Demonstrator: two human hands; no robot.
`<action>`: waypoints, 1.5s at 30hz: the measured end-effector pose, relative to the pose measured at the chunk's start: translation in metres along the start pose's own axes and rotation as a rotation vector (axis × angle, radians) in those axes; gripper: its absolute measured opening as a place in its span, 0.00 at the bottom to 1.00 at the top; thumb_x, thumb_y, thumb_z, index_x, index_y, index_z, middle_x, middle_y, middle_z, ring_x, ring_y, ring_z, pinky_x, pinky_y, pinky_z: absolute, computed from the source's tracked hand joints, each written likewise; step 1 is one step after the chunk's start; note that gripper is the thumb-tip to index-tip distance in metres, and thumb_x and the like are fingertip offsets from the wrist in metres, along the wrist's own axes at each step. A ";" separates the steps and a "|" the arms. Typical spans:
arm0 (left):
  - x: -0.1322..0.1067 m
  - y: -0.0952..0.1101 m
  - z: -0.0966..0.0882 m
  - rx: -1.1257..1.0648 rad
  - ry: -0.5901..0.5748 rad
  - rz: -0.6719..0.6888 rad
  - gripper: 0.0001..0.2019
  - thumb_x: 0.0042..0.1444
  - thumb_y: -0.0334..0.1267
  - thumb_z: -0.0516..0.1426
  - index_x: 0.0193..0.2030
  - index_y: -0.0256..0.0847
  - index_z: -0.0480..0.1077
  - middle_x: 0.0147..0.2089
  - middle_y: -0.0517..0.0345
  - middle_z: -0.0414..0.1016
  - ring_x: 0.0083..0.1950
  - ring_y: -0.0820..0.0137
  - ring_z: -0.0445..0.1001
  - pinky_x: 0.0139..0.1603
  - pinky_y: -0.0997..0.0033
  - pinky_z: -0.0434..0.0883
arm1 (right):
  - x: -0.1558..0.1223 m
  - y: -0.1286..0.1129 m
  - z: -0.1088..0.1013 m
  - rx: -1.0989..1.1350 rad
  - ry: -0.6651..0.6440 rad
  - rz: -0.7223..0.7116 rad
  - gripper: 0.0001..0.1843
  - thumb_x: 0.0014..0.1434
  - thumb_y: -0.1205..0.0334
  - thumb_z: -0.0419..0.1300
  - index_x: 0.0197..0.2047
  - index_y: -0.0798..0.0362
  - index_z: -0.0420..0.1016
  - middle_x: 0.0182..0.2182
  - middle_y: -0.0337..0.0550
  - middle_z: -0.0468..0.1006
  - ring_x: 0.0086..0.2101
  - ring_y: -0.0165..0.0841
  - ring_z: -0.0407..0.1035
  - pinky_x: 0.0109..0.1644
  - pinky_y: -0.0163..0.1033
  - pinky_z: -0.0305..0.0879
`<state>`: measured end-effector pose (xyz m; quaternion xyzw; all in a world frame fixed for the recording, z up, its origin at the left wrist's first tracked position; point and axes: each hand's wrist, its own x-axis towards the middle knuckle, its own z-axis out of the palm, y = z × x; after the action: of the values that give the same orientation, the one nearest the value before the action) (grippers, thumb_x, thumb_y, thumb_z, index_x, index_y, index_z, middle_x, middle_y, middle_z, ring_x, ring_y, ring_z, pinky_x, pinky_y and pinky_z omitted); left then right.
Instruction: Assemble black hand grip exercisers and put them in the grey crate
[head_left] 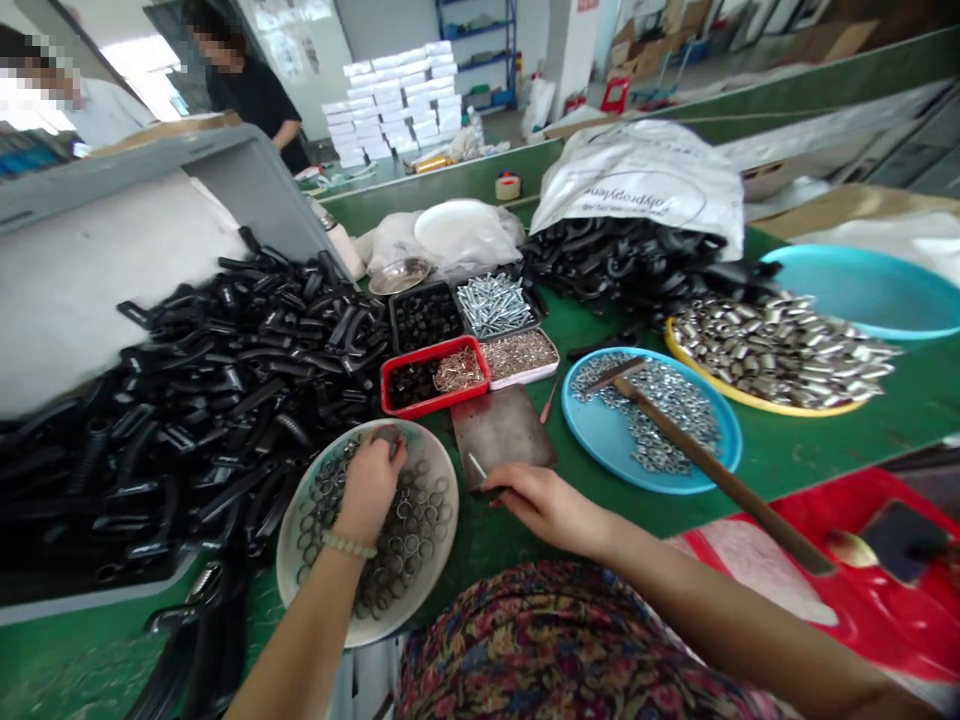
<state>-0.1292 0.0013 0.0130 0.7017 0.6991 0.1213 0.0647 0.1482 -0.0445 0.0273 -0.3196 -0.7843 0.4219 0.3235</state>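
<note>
My left hand (369, 487) reaches into a white bowl (444, 545) of metal rings, with its fingers curled down among the rings at the far rim. What they pinch is hidden. My right hand (544, 505) rests at the near edge of a dark metal plate (501, 430). Its fingers are closed on a small black part with a thin pale pin (478, 466) sticking up from it.
A big heap of black plastic parts (225, 380) fills the left. Small trays (435, 375) of screws and bits sit behind the plate. A hammer (705, 460) lies across a blue plate of nuts (720, 465). A yellow dish of metal sleeves (780, 345) is at right. Two people stand far left.
</note>
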 end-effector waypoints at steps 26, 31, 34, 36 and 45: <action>0.037 0.184 0.002 -1.507 -0.704 -0.080 0.26 0.44 0.35 0.67 0.47 0.39 0.60 0.36 0.57 0.77 0.38 0.70 0.77 0.45 0.68 0.70 | -0.068 0.023 -0.077 -0.269 0.344 0.065 0.24 0.63 0.69 0.49 0.62 0.47 0.58 0.47 0.47 0.76 0.46 0.34 0.73 0.49 0.40 0.71; 0.041 0.212 0.022 -1.362 -0.917 0.149 0.30 0.46 0.33 0.66 0.53 0.40 0.56 0.37 0.57 0.77 0.41 0.69 0.77 0.47 0.67 0.70 | -0.086 0.031 -0.090 -0.300 0.361 0.091 0.24 0.63 0.69 0.49 0.62 0.48 0.59 0.47 0.47 0.77 0.46 0.36 0.73 0.48 0.42 0.72; 0.051 0.226 0.035 -1.170 -0.872 0.328 0.27 0.52 0.36 0.62 0.56 0.41 0.56 0.41 0.53 0.77 0.43 0.66 0.76 0.47 0.65 0.70 | -0.091 0.041 -0.096 -0.204 0.487 0.124 0.17 0.64 0.66 0.50 0.55 0.49 0.67 0.44 0.46 0.78 0.42 0.35 0.75 0.47 0.43 0.73; 0.064 0.237 0.047 -0.859 -0.674 0.420 0.20 0.56 0.37 0.59 0.53 0.38 0.62 0.42 0.50 0.77 0.44 0.64 0.75 0.47 0.64 0.68 | -0.095 0.047 -0.101 -0.077 0.640 0.170 0.13 0.64 0.64 0.51 0.52 0.49 0.67 0.41 0.45 0.79 0.39 0.34 0.76 0.43 0.42 0.75; 0.078 0.269 0.088 -0.131 -0.180 0.637 0.12 0.61 0.28 0.47 0.38 0.35 0.72 0.35 0.46 0.76 0.44 0.61 0.71 0.48 0.58 0.66 | -0.099 0.049 -0.100 0.129 0.724 0.235 0.12 0.63 0.59 0.54 0.50 0.48 0.68 0.41 0.45 0.77 0.38 0.34 0.76 0.43 0.41 0.75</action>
<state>0.1528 0.0823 0.0043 0.8871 0.4269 0.1180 0.1300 0.2949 -0.0540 0.0043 -0.5146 -0.5491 0.3643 0.5486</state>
